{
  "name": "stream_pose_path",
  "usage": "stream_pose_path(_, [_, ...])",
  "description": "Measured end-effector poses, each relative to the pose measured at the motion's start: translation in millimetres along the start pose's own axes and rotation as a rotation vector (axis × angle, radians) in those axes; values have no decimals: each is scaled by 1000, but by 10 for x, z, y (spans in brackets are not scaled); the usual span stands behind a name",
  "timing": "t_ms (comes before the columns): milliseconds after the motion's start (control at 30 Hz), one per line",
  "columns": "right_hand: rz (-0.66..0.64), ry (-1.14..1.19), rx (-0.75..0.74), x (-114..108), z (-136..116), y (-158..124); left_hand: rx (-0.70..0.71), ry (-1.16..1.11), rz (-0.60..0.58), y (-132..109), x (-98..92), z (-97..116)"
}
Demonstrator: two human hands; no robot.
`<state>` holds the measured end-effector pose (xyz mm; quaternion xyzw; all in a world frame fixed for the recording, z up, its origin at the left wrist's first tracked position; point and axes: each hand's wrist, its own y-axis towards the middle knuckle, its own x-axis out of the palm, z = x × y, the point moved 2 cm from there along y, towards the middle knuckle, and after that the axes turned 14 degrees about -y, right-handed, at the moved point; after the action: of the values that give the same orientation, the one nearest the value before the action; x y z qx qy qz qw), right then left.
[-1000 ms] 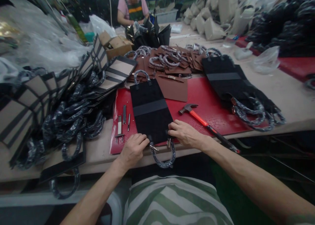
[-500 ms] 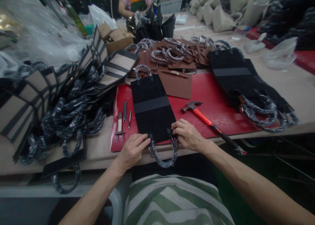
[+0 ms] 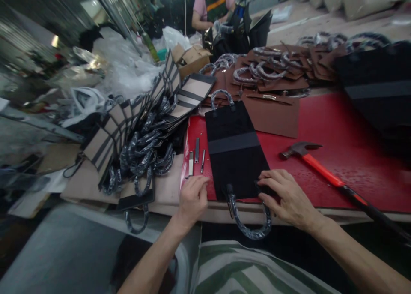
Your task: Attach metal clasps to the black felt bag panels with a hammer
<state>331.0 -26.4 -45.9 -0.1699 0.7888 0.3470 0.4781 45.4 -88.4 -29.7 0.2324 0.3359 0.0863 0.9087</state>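
Observation:
A black bag panel (image 3: 236,157) lies flat, with a plastic-wrapped handle at each end. Its near handle (image 3: 252,232) hangs over the table edge. My right hand (image 3: 287,195) has thumb and fingers closed around the panel's right edge, by the base of that handle. Off the panel's left edge is my left hand (image 3: 194,199), fingers loosely bent and apart from the thumb, with nothing visible in it. Just beyond its fingertips lie a flat metal tool (image 3: 191,162), whose lower end is hidden by the hand, a dark metal bar (image 3: 197,149) and a thin metal rod (image 3: 203,161).
A claw hammer (image 3: 321,167) lies right of the panel on the red mat (image 3: 324,122). Black and beige panels with wrapped handles (image 3: 138,152) pile up at left. Brown panels (image 3: 272,116) lie behind, more black panels (image 3: 366,84) at right. Across the table sits a person (image 3: 213,4).
My left hand has let go of the panel by the handle's left base and moved left towards the metal tools. My right hand stays at the panel. The view has swung left.

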Motion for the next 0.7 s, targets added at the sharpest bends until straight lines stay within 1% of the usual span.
stream_pose_path(67, [8, -5, -4, 15, 13, 3, -229, 107, 81, 144, -207, -145])
stream_pose_path(100, [11, -5, -3, 19, 16, 5, -347, 157, 96, 220, -305, -217])
stream_pose_path(167, [17, -5, 4, 23, 19, 10, -524, 242, 53, 377, -446, -338])
stream_pose_path(233, [18, 2, 14, 24, 21, 15, -598, 306, -36, 540, -490, -414])
stream_pose_path(300, [19, 16, 24, 24, 23, 18, -613, 362, -108, 710, -444, -457])
stream_pose_path(367, [21, 29, 34, 22, 25, 22, -625, 417, -159, 885, -344, -492])
stream_pose_path(500, [18, 32, 47, 16, 15, 30, -732, 497, -264, 1203, -158, -611])
stream_pose_path(567, [6, 31, 52, 8, 1, 32, -777, 502, -294, 1320, -119, -694])
stream_pose_path(700, [-12, 46, 72, -12, -28, 35, -827, 435, -365, 1479, -82, -869])
